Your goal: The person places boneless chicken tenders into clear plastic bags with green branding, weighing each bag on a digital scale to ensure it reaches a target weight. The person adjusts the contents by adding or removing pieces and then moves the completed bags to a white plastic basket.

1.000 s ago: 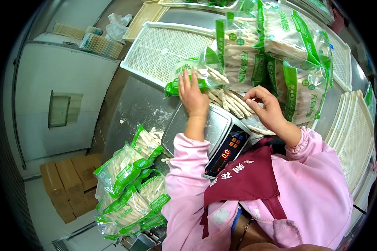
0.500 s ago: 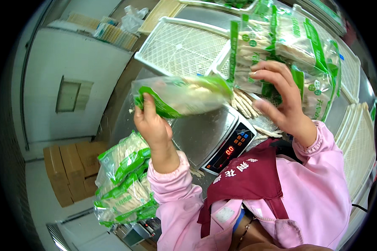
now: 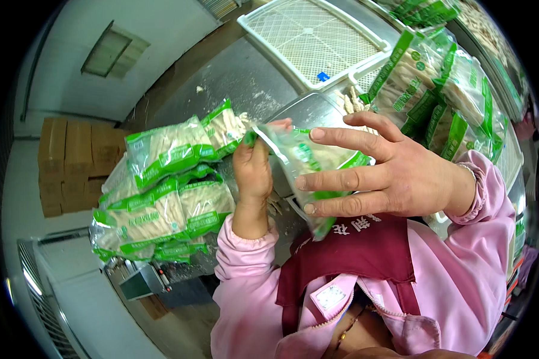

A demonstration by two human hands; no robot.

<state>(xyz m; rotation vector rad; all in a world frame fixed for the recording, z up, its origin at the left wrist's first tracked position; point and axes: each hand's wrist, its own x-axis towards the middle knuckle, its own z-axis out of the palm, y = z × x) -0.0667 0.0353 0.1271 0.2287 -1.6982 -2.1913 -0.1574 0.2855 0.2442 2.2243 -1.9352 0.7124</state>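
A clear plastic bag with green print (image 3: pixel 293 164) is held over the steel weighing scale (image 3: pixel 311 107). My left hand (image 3: pixel 253 176) pinches the bag by one end, its thumb against a pale strip along the edge. Across the bag's other side lies my right hand (image 3: pixel 395 170), fingers stretched and spread, seemingly touching the plastic. Something pale shows faintly inside; the right hand hides much of it. Loose pale finger-shaped sticks (image 3: pixel 354 103) lie beyond the hands, beside the scale. The scale's display is covered from sight.
Filled green-and-clear bags (image 3: pixel 167 203) are piled on the table's left. More filled bags (image 3: pixel 455 96) lean together at the right. White mesh trays (image 3: pixel 311 36) stand at the back. Brown cartons (image 3: pixel 72 164) are stacked by the left wall.
The view has turned left and down. The bag has swung from lying sideways to tilting down toward my chest. My right hand has come from the right-hand bags onto it.
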